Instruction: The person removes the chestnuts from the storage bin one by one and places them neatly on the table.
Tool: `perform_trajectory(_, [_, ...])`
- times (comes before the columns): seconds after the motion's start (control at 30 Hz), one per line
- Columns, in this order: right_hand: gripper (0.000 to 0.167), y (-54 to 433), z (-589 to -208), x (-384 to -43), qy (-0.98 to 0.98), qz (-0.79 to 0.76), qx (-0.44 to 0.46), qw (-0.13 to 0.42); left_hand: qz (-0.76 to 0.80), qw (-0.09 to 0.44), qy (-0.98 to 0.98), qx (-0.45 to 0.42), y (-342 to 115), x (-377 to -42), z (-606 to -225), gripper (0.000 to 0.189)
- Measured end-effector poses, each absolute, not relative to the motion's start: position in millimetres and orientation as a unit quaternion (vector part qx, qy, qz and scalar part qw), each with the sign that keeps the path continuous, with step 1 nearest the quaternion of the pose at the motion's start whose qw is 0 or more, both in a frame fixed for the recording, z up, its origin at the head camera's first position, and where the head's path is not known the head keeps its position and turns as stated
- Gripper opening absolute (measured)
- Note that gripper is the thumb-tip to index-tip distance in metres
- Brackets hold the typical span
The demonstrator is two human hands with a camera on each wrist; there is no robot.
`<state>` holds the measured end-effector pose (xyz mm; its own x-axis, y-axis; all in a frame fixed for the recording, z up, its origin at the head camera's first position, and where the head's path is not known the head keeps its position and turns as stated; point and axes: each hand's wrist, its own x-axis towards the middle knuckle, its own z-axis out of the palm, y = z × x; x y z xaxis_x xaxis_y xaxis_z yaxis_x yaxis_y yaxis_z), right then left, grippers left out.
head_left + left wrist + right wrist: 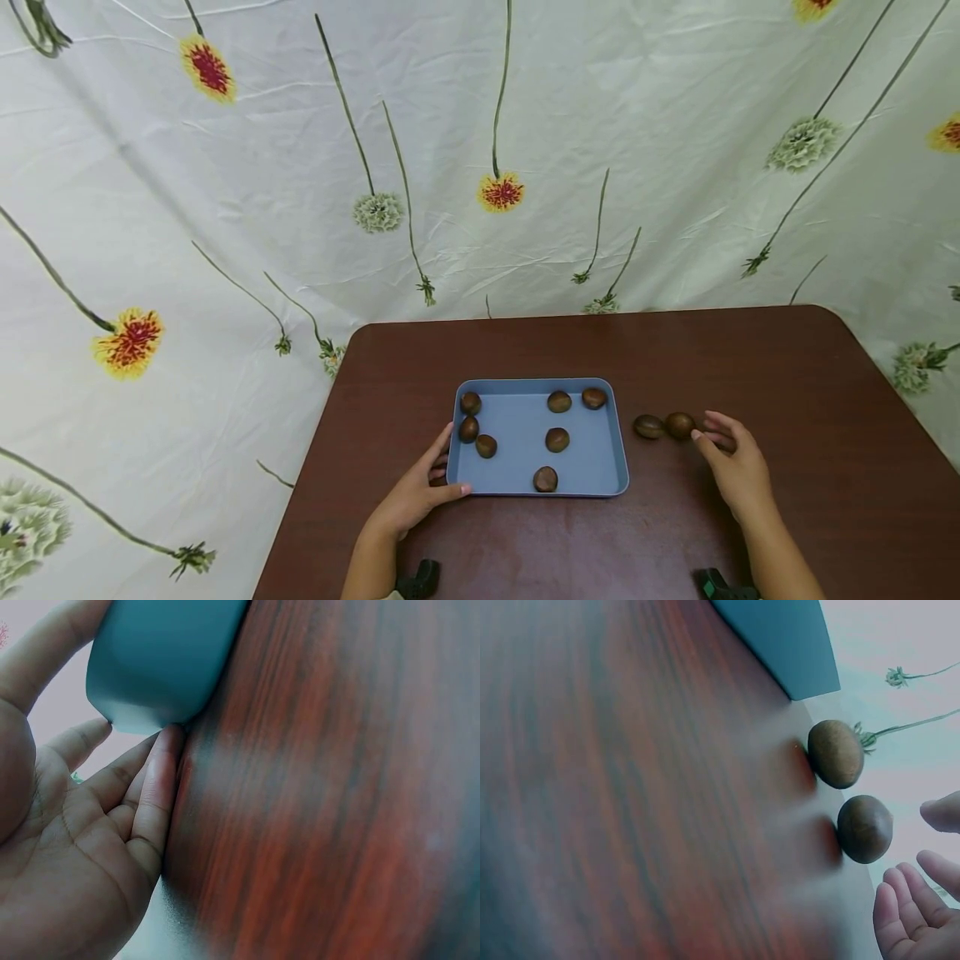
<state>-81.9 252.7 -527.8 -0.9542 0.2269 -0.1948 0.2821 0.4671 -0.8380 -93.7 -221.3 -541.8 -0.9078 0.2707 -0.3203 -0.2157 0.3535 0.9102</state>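
Note:
A shallow blue tray [517, 417] lies on the table, bearing several brown chestnuts, one of them a chestnut [557, 440] near its middle. My left hand [420, 492] holds the tray's near left corner, thumb on the front rim and fingers along the left side. In the left wrist view, those fingertips touch the tray's wall [161, 667] low by the tabletop. Right of the tray sit two more chestnuts side by side, a left one [648, 427] and a right one [680, 426]. Beside the right one is my right hand [738, 467], fingers loosely bent, thumb and fingers apart with nothing between them.
The dark brown wooden table [795, 375] has rounded far corners. Behind it hangs a pale cloth [450, 267] printed with flowers. Three chestnuts are grouped at the tray's left side; the others lie across its right half.

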Motion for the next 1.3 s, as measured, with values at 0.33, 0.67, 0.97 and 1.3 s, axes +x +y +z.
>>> perform_trajectory(0.33, [0.066, 244.2, -518.5, -78.5, 0.857, -0.497, 0.132, 0.001, 0.556, 0.210, 0.804, 0.012, -221.8, -94.0, -542.5, 0.100])
perform_trajectory(0.67, [0.054, 225.6, -518.8, -72.2, 0.851, -0.517, 0.091, -0.019, 0.556, 0.214, 0.803, 0.011, -220.8, -94.5, -541.2, 0.101])
perform_trajectory(0.97, [0.037, 201.1, -521.7, -65.5, 0.846, -0.532, -0.002, -0.035, 0.566, 0.213, 0.797, 0.013, -220.2, -91.2, -538.6, 0.102])
perform_trajectory(1.3, [0.033, 174.4, -522.6, -65.4, 0.807, -0.583, -0.094, -0.021, 0.567, 0.216, 0.795, 0.014, -220.8, -91.4, -539.2, 0.102])
